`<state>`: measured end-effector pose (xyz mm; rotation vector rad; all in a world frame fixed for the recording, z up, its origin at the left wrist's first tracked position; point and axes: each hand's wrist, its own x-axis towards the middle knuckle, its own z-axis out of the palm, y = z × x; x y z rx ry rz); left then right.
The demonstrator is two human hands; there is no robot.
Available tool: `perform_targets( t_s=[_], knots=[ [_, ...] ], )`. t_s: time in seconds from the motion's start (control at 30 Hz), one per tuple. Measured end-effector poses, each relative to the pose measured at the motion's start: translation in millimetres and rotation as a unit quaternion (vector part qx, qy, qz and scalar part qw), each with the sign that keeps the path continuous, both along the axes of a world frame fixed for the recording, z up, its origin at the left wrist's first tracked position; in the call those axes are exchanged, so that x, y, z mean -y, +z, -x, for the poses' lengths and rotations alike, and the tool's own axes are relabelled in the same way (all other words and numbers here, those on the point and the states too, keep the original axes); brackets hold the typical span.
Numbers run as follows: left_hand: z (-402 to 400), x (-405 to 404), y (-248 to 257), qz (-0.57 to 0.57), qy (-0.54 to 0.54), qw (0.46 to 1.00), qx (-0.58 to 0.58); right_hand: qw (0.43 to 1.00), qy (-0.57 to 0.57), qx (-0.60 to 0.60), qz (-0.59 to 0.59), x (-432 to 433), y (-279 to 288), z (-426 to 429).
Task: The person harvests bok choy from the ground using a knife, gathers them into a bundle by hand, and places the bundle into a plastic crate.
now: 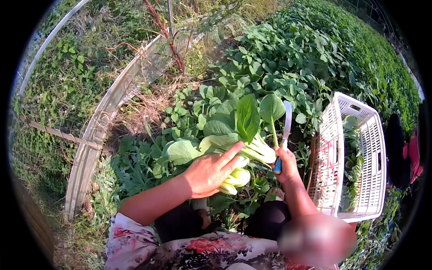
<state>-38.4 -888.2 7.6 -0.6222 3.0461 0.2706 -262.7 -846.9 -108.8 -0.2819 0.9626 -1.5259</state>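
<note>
My left hand [206, 172] is closed around several heads of bok choy [259, 151], their pale stem ends pointing right and down, their leaves spreading up and left. In my right hand [288, 166] is a knife [287, 121] with a blue handle; its slightly curved blade points up. The same hand also pinches the stalk of a single bok choy leaf [272, 108], close to the cut base of the nearest head. Fingers and leaves hide part of the bunch.
At my right stands a white slatted plastic crate [325, 168] with leafy greens [353, 165] inside. Low green plants [270, 64] grow ahead. A plastic sheet edge [111, 94] curves along the left, crossed by a wooden pole [60, 134]. A red-stemmed plant [173, 50] rises beyond.
</note>
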Motion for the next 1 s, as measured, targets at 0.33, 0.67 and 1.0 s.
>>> perform_targets(
  t_s=[0.33,0.67,1.0],
  knots=[
    [-72.1,-59.0,4.2,-0.123,0.092,0.968,-0.197,0.995,0.006,0.095,0.043,-9.5,49.4,-67.4],
    [-43.8,-53.4,-36.9,-0.602,-0.006,0.674,-0.428,0.972,-0.051,-0.206,0.1,-63.9,68.8,-90.0],
    [1.4,-50.0,-60.4,-0.67,0.06,0.631,-0.386,0.949,-0.095,-0.293,0.071,-52.4,27.7,-43.0]
  ],
)
